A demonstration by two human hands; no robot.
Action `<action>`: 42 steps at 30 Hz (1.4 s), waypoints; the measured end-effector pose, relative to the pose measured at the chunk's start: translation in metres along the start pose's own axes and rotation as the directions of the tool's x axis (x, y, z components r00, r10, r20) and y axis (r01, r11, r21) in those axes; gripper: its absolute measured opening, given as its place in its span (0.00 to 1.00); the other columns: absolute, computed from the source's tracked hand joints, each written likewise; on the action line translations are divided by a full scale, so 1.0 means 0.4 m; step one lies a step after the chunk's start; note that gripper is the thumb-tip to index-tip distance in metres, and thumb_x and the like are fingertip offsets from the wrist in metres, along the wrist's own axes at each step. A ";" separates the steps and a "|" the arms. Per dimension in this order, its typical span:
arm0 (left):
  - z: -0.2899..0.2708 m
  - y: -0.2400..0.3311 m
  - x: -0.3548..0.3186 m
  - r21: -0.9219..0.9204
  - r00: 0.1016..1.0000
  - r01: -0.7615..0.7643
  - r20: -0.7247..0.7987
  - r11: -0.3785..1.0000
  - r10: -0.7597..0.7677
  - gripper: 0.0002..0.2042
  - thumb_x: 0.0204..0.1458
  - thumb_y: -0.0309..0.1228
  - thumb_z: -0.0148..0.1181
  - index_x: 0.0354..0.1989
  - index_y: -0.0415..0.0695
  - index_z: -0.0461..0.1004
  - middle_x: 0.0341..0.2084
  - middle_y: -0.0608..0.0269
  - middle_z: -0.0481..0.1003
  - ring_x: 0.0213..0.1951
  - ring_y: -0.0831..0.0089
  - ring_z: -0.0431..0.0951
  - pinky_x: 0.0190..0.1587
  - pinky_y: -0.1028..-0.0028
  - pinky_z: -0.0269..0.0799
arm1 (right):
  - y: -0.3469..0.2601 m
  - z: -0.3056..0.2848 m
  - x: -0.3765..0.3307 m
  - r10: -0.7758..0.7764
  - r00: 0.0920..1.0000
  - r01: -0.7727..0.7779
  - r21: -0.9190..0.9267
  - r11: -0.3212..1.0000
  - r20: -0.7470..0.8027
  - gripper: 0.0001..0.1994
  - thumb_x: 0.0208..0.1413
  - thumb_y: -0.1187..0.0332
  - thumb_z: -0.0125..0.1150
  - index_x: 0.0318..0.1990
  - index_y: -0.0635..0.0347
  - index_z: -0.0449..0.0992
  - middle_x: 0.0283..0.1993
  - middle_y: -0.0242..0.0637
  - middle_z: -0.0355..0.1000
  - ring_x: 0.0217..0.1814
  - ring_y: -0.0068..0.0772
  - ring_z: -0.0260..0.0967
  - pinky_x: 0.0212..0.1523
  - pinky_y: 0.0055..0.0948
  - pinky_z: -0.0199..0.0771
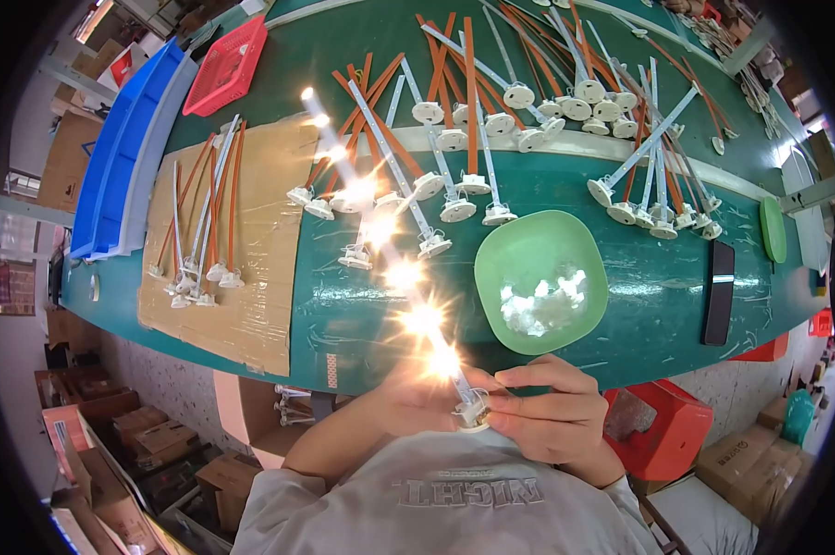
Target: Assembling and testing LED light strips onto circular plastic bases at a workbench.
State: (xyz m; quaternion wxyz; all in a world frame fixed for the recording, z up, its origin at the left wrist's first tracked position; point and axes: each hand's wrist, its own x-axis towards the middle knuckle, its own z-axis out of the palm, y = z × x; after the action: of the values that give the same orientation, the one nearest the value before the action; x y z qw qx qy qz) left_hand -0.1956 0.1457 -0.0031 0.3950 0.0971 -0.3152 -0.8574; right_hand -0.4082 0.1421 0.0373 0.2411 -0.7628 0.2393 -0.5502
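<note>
Lit strip (404, 275), white base (474, 421): likely light, stiff, fragile; hold by base. Right fingers (528, 407) grip base; left hand (410, 405) unclear.

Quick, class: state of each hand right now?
Left hand: at the lit strip; glare hides its grip, so cannot tell.
Right hand: closed on the strip's white base.

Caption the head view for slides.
Left hand and right hand hold a slim lit strip near its round white base.

Room right of bowl (536, 248) (lit strip (403, 275) left)
</note>
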 end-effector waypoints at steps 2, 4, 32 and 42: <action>-0.009 0.004 0.004 -0.003 0.993 -0.045 0.108 0.999 0.045 0.26 0.55 0.24 0.65 0.60 0.26 0.66 0.54 0.44 0.74 0.54 0.64 0.76 0.54 0.68 0.73 | -0.003 -0.002 0.004 -0.010 1.000 0.010 -0.002 1.000 0.018 0.08 0.45 0.77 0.67 0.35 0.59 0.85 0.40 0.31 0.81 0.48 0.41 0.79 0.25 0.27 0.70; -0.003 0.017 0.011 -0.025 0.994 -0.017 0.108 1.000 0.019 0.26 0.56 0.23 0.65 0.61 0.25 0.66 0.54 0.43 0.74 0.54 0.64 0.76 0.54 0.68 0.73 | -0.006 -0.006 0.005 -0.021 0.999 0.021 -0.005 1.000 0.035 0.08 0.45 0.76 0.67 0.35 0.58 0.85 0.40 0.30 0.81 0.48 0.40 0.79 0.25 0.26 0.68; -0.043 0.012 -0.022 0.485 0.968 -0.159 -0.096 0.860 0.232 0.25 0.53 0.16 0.60 0.62 0.30 0.67 0.47 0.51 0.78 0.56 0.57 0.76 0.60 0.60 0.69 | 0.070 -0.082 0.107 0.613 0.764 -0.387 -0.618 0.684 0.200 0.09 0.45 0.76 0.69 0.36 0.62 0.80 0.35 0.43 0.78 0.36 0.48 0.76 0.37 0.38 0.76; -0.042 0.003 -0.011 0.512 0.960 -0.127 -0.153 0.849 0.236 0.23 0.56 0.21 0.62 0.60 0.28 0.67 0.47 0.47 0.77 0.55 0.58 0.76 0.51 0.63 0.78 | 0.087 -0.078 0.087 0.646 0.733 -0.426 -0.596 0.680 0.213 0.06 0.45 0.77 0.68 0.33 0.62 0.79 0.33 0.41 0.77 0.35 0.47 0.75 0.35 0.39 0.74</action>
State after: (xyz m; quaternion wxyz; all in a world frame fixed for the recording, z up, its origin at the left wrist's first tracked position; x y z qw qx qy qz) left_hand -0.1850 0.1406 -0.0159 0.4674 0.2550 -0.4895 -0.6906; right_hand -0.4318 0.0902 0.0494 0.2286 -0.7873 0.5377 -0.1969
